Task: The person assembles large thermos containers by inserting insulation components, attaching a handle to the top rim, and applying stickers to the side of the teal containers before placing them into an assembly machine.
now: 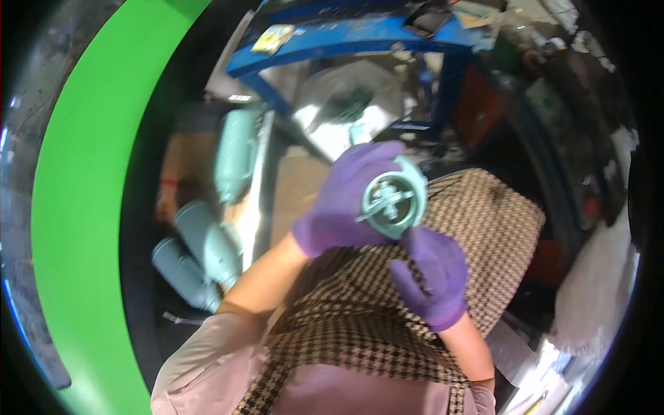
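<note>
Seen from above, a person in a checked apron (443,277) raises a round teal casting (394,200) over the lap. The gloved left hand (346,200) wraps its rim, apparently to steady it; the right hand (432,273) sits just beneath, fingers loosely curled, thumb reaching its lower edge. Its open face points up toward the camera, its axis running along the line of sight. Farther left lie teal cylinders (207,242); beyond, a blue bench (332,38).

Blue metal frame (360,34) — perhaps shelving
</note>
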The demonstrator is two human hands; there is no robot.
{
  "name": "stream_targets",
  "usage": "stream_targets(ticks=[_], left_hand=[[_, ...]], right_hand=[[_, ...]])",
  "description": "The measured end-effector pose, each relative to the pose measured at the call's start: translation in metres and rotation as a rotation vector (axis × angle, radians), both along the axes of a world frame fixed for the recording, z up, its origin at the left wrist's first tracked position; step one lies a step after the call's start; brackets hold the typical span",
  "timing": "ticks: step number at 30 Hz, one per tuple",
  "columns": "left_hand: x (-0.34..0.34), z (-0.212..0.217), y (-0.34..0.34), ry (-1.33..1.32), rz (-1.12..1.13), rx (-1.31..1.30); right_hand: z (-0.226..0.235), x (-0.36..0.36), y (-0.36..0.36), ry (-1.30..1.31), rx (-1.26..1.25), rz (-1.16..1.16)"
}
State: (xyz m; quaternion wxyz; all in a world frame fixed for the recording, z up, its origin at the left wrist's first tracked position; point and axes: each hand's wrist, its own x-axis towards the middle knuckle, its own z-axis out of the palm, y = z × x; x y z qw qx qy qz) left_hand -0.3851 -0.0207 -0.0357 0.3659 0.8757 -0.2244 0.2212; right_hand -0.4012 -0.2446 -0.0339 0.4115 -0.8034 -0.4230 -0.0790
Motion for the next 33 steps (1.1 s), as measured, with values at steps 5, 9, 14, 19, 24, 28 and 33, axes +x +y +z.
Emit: stream_targets(ticks=[5,9,14,19,24,28,33], left_hand=[[-0.009,-0.002,-0.003,0.034,-0.004,0.012],[0.003,0.023,-0.022,-0.055,-0.15,0.043],[-0.004,-0.007,-0.051,-0.265,0.127,0.11],[-0.013,-0.019,-0.054,-0.262,0.084,0.167],[0.034,-0.029,-0.008,-0.222,0.057,0.106],[0.115,-0.056,0.085,-0.181,0.301,-0.17],[0.112,-0.047,0.103,-0.351,0.36,-0.07]], right_hand=[[0.022,0.0,-0.014,-0.191,-0.047,-0.102],[0.022,0.003,-0.005,-0.113,-0.354,-0.07],[-0.014,-0.021,0.021,0.029,-0.405,-0.311],[-0.022,-0.003,0.012,0.527,-0.267,-0.13],[0.014,0.004,-0.023,0.048,-0.029,-0.112],[0.124,0.02,-0.161,-0.455,-0.132,-0.398],[0.191,0.048,-0.328,-0.527,-0.559,-1.17]])
